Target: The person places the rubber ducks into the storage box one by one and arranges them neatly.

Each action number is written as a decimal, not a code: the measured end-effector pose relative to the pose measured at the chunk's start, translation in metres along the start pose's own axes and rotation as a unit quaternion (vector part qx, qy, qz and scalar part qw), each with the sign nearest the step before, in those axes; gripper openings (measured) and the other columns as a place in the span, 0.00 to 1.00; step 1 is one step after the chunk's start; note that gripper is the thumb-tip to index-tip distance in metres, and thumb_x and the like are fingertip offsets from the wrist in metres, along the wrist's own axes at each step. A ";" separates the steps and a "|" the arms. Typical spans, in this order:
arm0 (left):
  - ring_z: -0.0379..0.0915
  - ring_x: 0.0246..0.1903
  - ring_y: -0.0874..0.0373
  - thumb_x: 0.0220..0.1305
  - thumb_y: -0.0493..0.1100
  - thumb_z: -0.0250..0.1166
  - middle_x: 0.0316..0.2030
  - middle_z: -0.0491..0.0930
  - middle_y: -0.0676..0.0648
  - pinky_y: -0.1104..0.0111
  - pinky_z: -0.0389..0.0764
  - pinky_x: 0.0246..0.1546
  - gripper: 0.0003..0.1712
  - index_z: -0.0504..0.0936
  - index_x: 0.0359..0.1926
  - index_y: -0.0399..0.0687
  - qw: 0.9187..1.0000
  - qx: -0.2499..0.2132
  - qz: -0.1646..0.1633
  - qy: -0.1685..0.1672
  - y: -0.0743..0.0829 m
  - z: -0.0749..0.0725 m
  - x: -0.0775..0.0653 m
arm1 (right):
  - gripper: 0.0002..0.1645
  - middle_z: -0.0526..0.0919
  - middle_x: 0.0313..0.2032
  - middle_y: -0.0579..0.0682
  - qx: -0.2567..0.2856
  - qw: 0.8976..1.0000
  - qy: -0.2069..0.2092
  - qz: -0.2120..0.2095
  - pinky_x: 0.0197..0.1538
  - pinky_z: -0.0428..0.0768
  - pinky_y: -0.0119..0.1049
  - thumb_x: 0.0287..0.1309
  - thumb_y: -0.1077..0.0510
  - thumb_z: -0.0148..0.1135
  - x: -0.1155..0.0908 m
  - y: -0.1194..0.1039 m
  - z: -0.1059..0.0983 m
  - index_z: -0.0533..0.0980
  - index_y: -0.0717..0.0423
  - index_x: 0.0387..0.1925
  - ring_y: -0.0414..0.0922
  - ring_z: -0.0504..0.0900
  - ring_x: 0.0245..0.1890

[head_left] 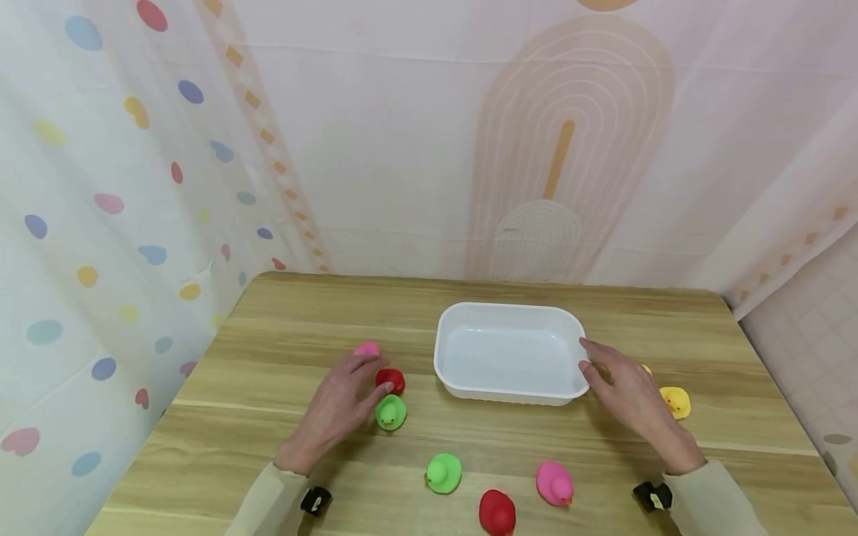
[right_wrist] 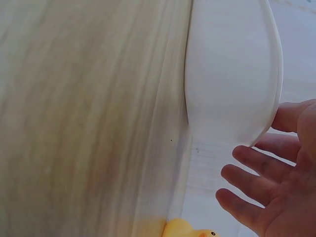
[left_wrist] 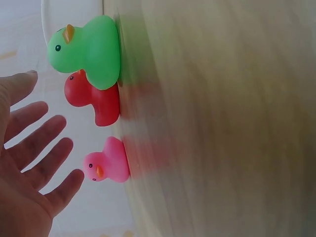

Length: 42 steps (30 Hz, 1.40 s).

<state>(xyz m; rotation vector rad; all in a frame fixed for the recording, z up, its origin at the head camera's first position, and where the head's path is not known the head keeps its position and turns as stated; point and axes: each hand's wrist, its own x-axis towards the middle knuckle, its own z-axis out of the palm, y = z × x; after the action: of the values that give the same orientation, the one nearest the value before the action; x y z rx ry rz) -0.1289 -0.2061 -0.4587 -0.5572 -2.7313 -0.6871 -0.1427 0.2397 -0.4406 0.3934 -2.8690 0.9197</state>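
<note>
My left hand (head_left: 338, 398) hovers with spread fingers beside a red toy duck (left_wrist: 94, 101), a green toy duck (left_wrist: 94, 52) and a pink toy duck (left_wrist: 111, 160); it holds none of them. In the head view its fingers partly cover the pink and red ducks. A white rectangular tray (head_left: 512, 394) stands at the middle of the table. At its right end is my right hand (head_left: 626, 391), thumb and fingertips at the rim, fingers loosely extended. Whether they press on the rim I cannot tell.
Nearer the front edge lie another green duck (head_left: 443, 473), another red duck (head_left: 497, 512) and another pink duck (head_left: 555, 484). A yellow duck (head_left: 675, 402) sits right of my right hand, with a second yellow thing partly hidden behind it. Patterned curtains (head_left: 402, 149) border the wooden table (head_left: 268, 320).
</note>
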 end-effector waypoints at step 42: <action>0.79 0.38 0.51 0.62 0.36 0.75 0.42 0.82 0.48 0.64 0.81 0.36 0.15 0.89 0.51 0.42 0.998 -0.036 0.033 0.029 0.016 -0.009 0.016 | 0.28 0.74 0.67 0.66 -0.007 1.000 -0.003 -0.011 0.65 0.69 0.66 0.78 0.52 0.53 0.001 0.002 0.000 0.71 0.64 0.71 0.68 0.72 0.67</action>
<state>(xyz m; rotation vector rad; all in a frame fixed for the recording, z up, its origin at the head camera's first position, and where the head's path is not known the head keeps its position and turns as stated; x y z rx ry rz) -0.1348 -0.1923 -0.4395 -0.6299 -2.6306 -0.7756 -0.1445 0.2412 -0.4416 0.4254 -2.8693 0.8955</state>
